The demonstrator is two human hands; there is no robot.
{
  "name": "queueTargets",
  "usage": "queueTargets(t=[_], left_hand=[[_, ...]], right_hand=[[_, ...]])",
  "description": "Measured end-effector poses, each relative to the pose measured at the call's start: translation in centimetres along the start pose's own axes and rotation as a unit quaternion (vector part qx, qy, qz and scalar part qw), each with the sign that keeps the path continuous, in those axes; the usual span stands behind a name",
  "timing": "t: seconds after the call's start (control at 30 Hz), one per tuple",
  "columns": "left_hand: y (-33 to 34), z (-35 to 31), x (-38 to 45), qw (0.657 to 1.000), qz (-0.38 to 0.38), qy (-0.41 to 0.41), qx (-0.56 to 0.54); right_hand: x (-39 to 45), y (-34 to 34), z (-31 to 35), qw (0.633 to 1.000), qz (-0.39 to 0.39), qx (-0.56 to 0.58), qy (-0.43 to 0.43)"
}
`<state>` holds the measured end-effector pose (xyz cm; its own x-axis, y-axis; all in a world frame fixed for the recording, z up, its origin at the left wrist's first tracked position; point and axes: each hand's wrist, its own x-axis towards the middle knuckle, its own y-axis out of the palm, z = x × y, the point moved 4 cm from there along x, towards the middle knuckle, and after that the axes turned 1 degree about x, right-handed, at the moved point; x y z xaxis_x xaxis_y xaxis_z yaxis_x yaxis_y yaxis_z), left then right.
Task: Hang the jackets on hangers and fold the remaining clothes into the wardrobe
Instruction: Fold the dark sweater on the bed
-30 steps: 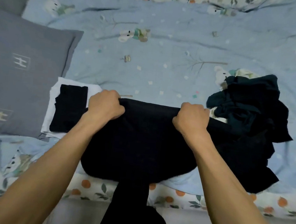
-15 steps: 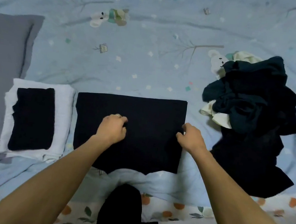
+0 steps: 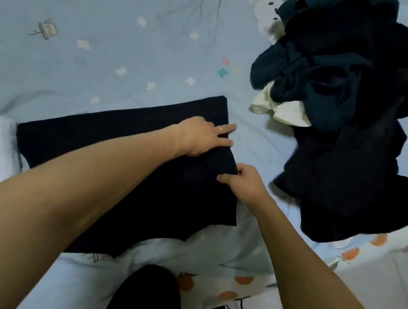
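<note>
Surface: pale blue printed bedsheet (image 3: 113, 51)
Folded black garment (image 3: 125, 171): lying flat at the bed's near edge
Left hand (image 3: 206, 138): fingers straight, pressing its right edge
Right hand (image 3: 241, 183): pinching that edge's fold
Dark clothes pile (image 3: 348, 114): right, apart

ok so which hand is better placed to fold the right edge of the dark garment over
Right. The right hand already pinches the dark garment at its right edge, so it can likely lift it across. The left hand lies flat on top, pressing the cloth down.

Dim, flat indoor light; soft shadows; slight motion blur; wide-angle bending at edges.
</note>
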<state>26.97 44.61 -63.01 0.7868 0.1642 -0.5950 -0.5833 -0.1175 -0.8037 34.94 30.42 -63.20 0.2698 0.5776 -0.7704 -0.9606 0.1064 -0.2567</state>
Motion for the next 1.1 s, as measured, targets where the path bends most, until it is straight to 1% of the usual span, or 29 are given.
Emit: queueTargets(t=[0.07,0.1,0.17,0.23,0.33,0.43,0.5,0.57,0.67,0.73,0.8,0.87,0.9,0.93,0.97,1.0,1.03,1.07,1.1], left_hand=[[-2.1,-0.4,0.6,0.999,0.026,-0.024,0.009],[-3.0,-0.4,0.6,0.999,0.027,-0.042,0.000],[-5.5,-0.7,0.3,0.998,-0.005,-0.066,-0.018],[-6.7,-0.2,-1.2,0.991,-0.067,-0.101,-0.052],[-6.0,1.1,-5.9,0.963,-0.178,-0.167,-0.114],[-2.8,2.5,-12.9,0.932,-0.239,-0.216,-0.168],[0.6,3.6,-17.8,0.915,-0.247,-0.263,-0.181],[4.5,4.6,-22.3,0.899,-0.245,-0.308,-0.192],[9.6,5.3,-26.7,0.889,-0.240,-0.331,-0.207],[12.3,5.4,-28.1,0.885,-0.240,-0.338,-0.214],[14.5,5.5,-29.0,0.877,-0.217,-0.354,-0.241],[16.3,5.2,-29.0,0.872,-0.192,-0.372,-0.254],[17.3,4.8,-29.3,0.869,-0.187,-0.382,-0.255],[17.7,4.4,-29.3,0.860,-0.196,-0.393,-0.260],[17.8,3.9,-29.3,0.836,-0.222,-0.418,-0.277],[17.7,3.3,-29.4,0.789,-0.260,-0.463,-0.309],[17.5,2.7,-29.3,0.722,-0.296,-0.515,-0.355],[17.3,2.0,-29.0,0.645,-0.306,-0.565,-0.414],[17.6,1.3,-28.3,0.571,-0.283,-0.601,-0.483]], right_hand=[[-0.6,-1.7,0.6,0.999,-0.034,0.000,-0.002],[-0.9,-2.2,0.9,0.999,-0.050,-0.002,-0.003],[-1.9,-4.4,1.6,0.995,-0.099,0.006,-0.007],[-2.9,-5.2,2.4,0.994,-0.107,0.005,-0.014],[-4.4,-3.5,4.9,0.998,-0.034,-0.030,-0.046],[-6.1,1.9,8.3,0.989,0.047,-0.097,-0.102],[-7.2,6.9,10.1,0.977,0.079,-0.144,-0.135],[-7.9,12.4,10.8,0.970,0.097,-0.163,-0.153],[-8.1,19.2,10.3,0.964,0.122,-0.180,-0.152],[-8.1,22.2,9.5,0.962,0.134,-0.187,-0.150],[-8.3,24.3,8.9,0.959,0.155,-0.186,-0.145],[-8.4,24.6,8.2,0.951,0.166,-0.218,-0.145],[-8.2,24.5,8.0,0.942,0.158,-0.247,-0.161],[-7.9,23.7,8.1,0.933,0.133,-0.276,-0.192],[-7.4,22.7,8.2,0.918,0.094,-0.307,-0.233],[-6.9,21.7,8.5,0.897,0.047,-0.341,-0.277],[-6.1,20.8,8.8,0.872,-0.004,-0.369,-0.321],[-5.6,20.0,9.0,0.847,-0.045,-0.392,-0.356],[-4.9,19.7,8.9,0.826,-0.054,-0.423,-0.368]])
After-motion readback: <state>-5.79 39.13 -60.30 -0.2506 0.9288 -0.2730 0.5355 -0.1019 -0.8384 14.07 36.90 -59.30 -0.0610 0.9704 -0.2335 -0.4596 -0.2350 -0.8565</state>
